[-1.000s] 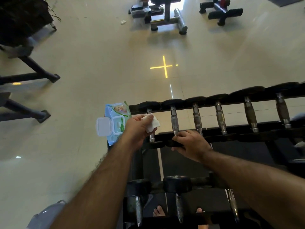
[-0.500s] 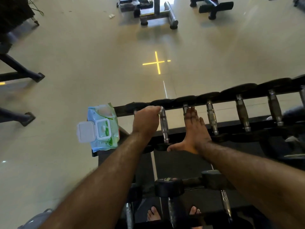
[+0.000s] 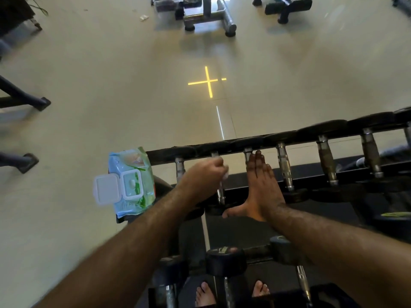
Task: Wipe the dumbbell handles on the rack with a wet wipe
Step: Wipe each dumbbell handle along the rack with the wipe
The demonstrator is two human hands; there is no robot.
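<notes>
Now left hand (image 3: pixel 203 174) gripping white wet wipe (image 3: pixel 225 173) around chrome dumbbell handle (image 3: pixel 220 192), right hand (image 3: pixel 260 185) flat, fingers straight on next handle

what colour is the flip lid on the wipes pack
White, standing open on the light-blue and green wipes pack; head view.

Glossy beige tiled floor (image 3: pixel 100 90) with a yellow cross (image 3: pixel 208 82) marking.
</notes>
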